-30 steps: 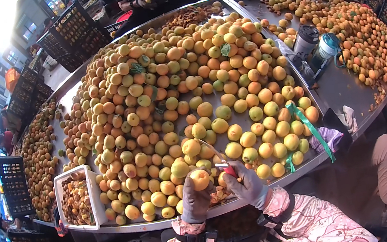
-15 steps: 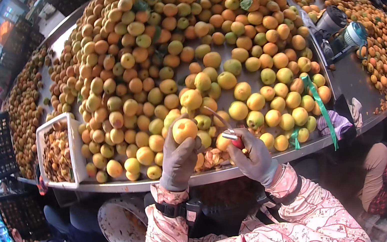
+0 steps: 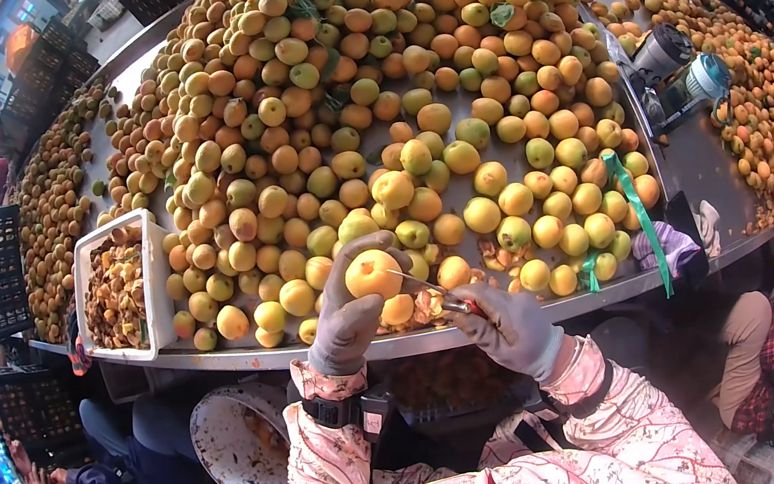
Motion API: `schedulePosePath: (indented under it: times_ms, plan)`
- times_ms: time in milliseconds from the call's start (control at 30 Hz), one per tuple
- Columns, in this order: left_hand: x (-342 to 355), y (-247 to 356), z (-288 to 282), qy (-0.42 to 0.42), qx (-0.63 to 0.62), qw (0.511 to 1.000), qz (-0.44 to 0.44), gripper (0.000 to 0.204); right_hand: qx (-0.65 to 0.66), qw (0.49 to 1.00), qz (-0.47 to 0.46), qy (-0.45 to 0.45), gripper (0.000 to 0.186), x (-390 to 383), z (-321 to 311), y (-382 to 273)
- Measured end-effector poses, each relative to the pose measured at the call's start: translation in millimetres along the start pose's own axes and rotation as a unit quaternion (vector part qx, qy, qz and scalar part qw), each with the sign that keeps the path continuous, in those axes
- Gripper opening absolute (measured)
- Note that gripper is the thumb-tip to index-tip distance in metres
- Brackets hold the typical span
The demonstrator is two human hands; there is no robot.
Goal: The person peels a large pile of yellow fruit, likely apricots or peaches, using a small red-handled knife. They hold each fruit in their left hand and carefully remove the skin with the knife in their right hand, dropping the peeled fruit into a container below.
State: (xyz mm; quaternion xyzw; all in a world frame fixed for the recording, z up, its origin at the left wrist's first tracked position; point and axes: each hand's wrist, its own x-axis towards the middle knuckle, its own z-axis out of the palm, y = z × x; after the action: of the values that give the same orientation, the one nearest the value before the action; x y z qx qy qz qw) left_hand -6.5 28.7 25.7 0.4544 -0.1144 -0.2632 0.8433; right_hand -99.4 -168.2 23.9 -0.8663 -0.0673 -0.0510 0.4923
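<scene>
My left hand [image 3: 349, 309], in a grey glove, is closed around a round yellow-orange fruit [image 3: 374, 274] like an apricot. A darker orange spot shows on its top. In my gloved right hand [image 3: 514, 328] is a small knife [image 3: 461, 304] with a red handle and a thin blade. The blade points left, and its tip meets the right side of the fruit. Below and between my hands, peel scraps [image 3: 429, 304] lie at the near edge of the metal table [image 3: 403, 344].
A large heap of similar fruit [image 3: 283, 157] covers the table. At left stands a white bin [image 3: 152, 279] of scraps; beneath the edge is a white bucket [image 3: 226, 470]. A green ribbon [image 3: 642, 222], a striped cloth [image 3: 668, 248] and a clear jug [image 3: 692, 87] are at right. People sit on both sides.
The knife has swung from pointing upward, away from the fruit, to lying against its right side. My left hand and the fruit have shifted slightly nearer me.
</scene>
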Motion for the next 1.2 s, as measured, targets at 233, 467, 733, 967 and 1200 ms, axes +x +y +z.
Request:
schedulePosePath:
  times_ms: [233,467,733,967,1200]
  plan:
    - [-2,0,1,0.019,0.053,0.998,-0.018,0.066,-0.003,1.0,-0.007,-0.017,0.029,-3,1,-1]
    - [-3,0,-13,-0.01,0.094,0.995,-0.02,0.069,-0.007,1.0,-0.003,-0.016,0.027,-3,1,-5]
    - [-1,-1,-18,-0.017,0.104,0.994,-0.024,0.067,-0.029,0.999,-0.008,-0.016,0.027,-1,4,-2]
    - [-5,0,-5,-0.026,-0.02,0.999,-0.032,0.066,-0.065,0.997,-0.005,-0.029,0.029,-6,19,0]
    - [1,-20,13,0.001,-0.18,0.984,-0.001,0.061,-0.014,0.999,0.039,-0.007,0.037,-4,32,0]
